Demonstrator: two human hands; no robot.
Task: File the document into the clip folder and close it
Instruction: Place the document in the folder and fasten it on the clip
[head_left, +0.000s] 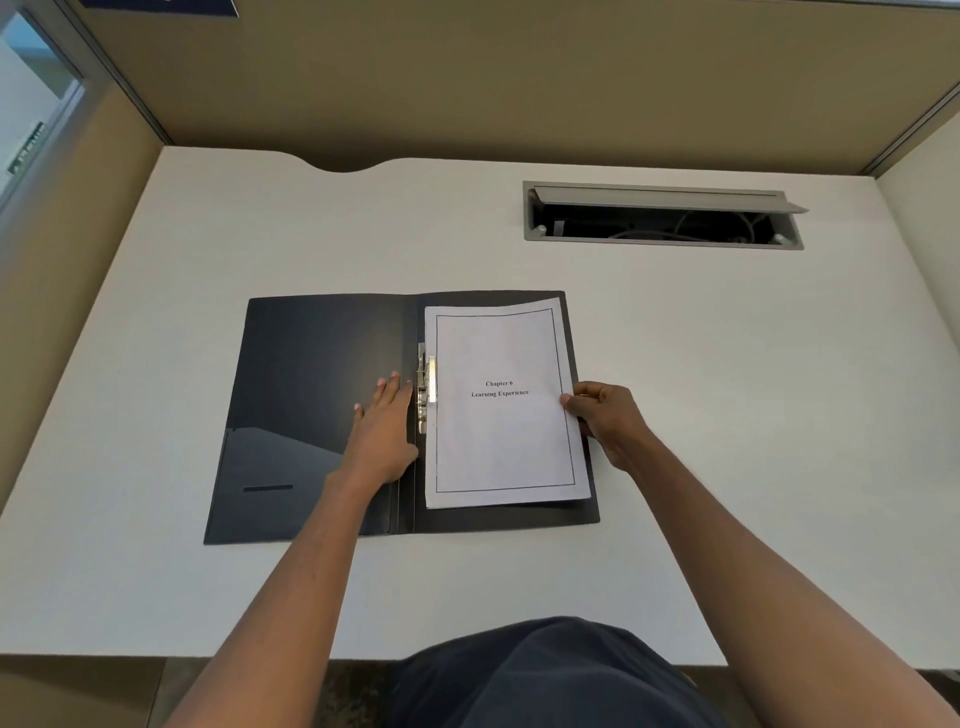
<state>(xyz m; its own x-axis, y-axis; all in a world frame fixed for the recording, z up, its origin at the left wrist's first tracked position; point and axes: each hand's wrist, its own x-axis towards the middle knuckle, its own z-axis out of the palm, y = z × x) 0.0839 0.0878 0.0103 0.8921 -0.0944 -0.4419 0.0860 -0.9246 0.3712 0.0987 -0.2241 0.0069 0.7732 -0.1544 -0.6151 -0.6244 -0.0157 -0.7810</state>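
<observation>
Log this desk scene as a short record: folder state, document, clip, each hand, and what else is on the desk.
folder: black clip folder, open flat on the white desk
document: white stack titled "Chapter 6 Learning Experience", on the folder's right half
clip: metal clip by the spine, at the document's left edge
left hand: left hand flat on the folder beside the clip
right hand: right hand gripping the document's right edge
other: cable tray with lid raised

both forearms are left bare, with no sleeves seen down to the left hand (383, 431) and right hand (613, 423). a dark navy garment (550, 675) is worn below.
</observation>
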